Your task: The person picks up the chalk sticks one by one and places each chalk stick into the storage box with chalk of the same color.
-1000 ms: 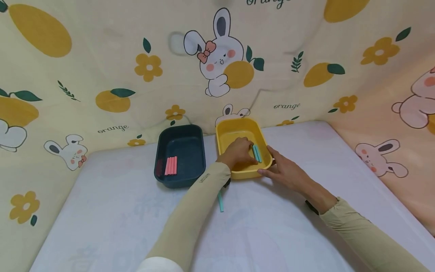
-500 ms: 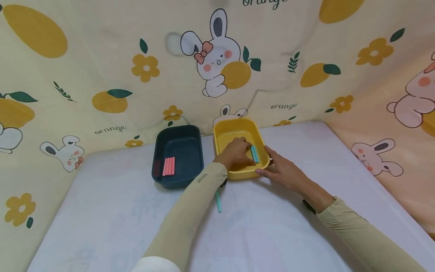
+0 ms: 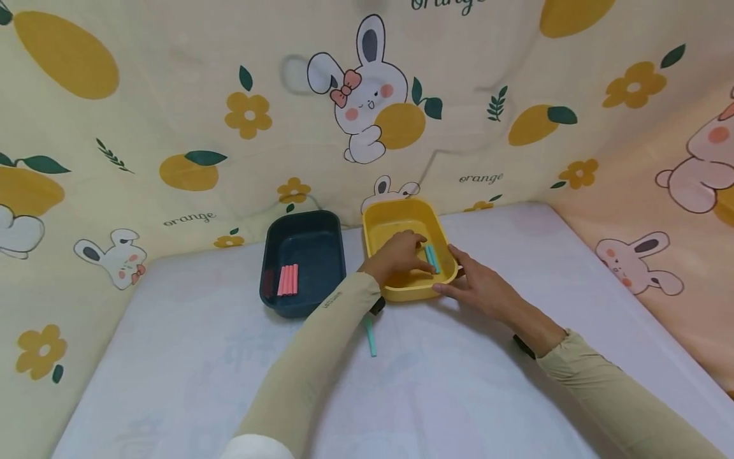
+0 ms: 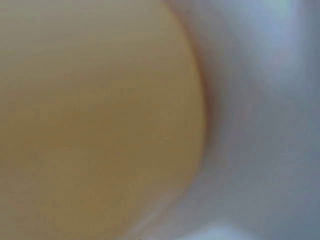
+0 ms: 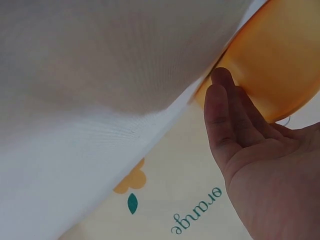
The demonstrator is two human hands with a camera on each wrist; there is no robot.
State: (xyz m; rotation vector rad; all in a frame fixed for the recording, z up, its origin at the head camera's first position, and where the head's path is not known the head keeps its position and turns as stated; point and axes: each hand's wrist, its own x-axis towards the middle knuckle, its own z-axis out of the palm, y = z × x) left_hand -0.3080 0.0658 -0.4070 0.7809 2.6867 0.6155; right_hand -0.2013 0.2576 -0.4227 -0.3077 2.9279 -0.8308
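In the head view my left hand [image 3: 398, 258] reaches into the yellow box [image 3: 395, 215]. Its thumb and index finger are spread apart beside two light-blue chalk-like sticks [image 3: 432, 259], near their two ends; contact is too small to tell. My right hand [image 3: 482, 287] rests against the box's front right corner, thumb on the front wall and fingers on the right side. In the right wrist view, nearly straight fingers [image 5: 240, 115] touch the box's outer wall [image 5: 285, 55]. The left wrist view is blurred, filled with yellow plastic [image 4: 100, 125] and white beside it.
Left of the yellow box stands a dark blue box [image 3: 318, 255] holding several pink sticks [image 3: 288, 280] side by side. One light-green stick [image 3: 370, 336] lies on the white tabletop [image 3: 447, 382], partly below the left forearm. A printed cloth [image 3: 258, 153] hangs behind.
The left hand has drawn very slightly left, and a little more space shows between it and the blue sticks. The right hand and both boxes stay put; the head view shifts slightly.
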